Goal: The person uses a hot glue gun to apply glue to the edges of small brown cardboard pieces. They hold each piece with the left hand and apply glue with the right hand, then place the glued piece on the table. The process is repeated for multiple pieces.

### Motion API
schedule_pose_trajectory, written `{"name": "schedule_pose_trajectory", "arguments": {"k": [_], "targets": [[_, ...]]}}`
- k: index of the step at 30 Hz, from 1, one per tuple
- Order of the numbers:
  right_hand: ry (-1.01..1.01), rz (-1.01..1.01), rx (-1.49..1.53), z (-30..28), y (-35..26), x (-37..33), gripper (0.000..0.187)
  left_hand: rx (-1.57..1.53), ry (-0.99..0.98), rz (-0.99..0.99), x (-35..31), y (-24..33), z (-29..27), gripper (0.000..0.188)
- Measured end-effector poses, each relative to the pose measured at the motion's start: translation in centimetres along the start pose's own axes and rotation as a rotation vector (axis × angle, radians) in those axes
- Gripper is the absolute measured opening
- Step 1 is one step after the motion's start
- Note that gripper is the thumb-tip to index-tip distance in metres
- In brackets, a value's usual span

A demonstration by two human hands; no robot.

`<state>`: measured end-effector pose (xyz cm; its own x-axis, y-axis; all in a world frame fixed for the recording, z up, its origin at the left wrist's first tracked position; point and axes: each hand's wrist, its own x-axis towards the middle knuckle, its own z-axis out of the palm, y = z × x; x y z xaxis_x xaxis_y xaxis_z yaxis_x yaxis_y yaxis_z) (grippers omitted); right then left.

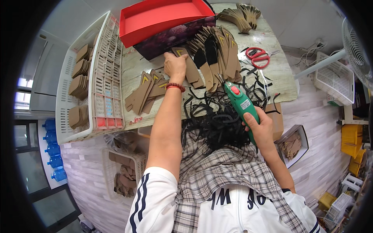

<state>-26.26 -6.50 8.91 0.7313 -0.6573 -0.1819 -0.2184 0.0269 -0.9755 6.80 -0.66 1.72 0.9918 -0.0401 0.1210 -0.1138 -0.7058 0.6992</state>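
My left hand (pixel 175 66) is closed on the upper end of a flat brown piece (pixel 191 72) with a yellow chevron, just in front of the dark patterned box. My right hand (pixel 261 126) wraps round green electric scissors (pixel 241 101) with a red button, whose narrow tip points away from me at a fanned pile of brown pieces (pixel 228 50). Two pieces in that pile have black tops (pixel 211 50). Black strip scraps (pixel 221 120) heap at the table's near edge and over my plaid apron (pixel 221 163). Left of my left wrist lie more chevron pieces (pixel 144 87).
Behind my left hand stands a box (pixel 171 35) with a red tray (pixel 163 17) on top. Red-handled scissors (pixel 258 58) lie at the right. A white crate (pixel 107 77) of stacked brown pieces flanks the left; below are another crate (pixel 140 165) and a bin (pixel 301 136). A fan (pixel 355 50) stands right.
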Motion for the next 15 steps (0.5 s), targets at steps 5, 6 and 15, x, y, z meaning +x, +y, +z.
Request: {"name": "schedule_pose_trajectory", "arguments": {"k": [5,6,15], "targets": [[-0.005,-0.008,0.022,0.4,0.4,0.1,0.037,-0.188,0.096,0.043,-1.3,-0.7,0.9,0.039],[-0.012,-0.011,0.017,0.4,0.5,0.1,0.037,-0.25,0.099,0.032,-1.5,-0.7,0.6,0.039],[-0.029,-0.042,-0.009,0.7,0.4,0.1,0.04,-0.153,-0.089,0.232,-5.5,-2.2,-1.7,0.016]]}}
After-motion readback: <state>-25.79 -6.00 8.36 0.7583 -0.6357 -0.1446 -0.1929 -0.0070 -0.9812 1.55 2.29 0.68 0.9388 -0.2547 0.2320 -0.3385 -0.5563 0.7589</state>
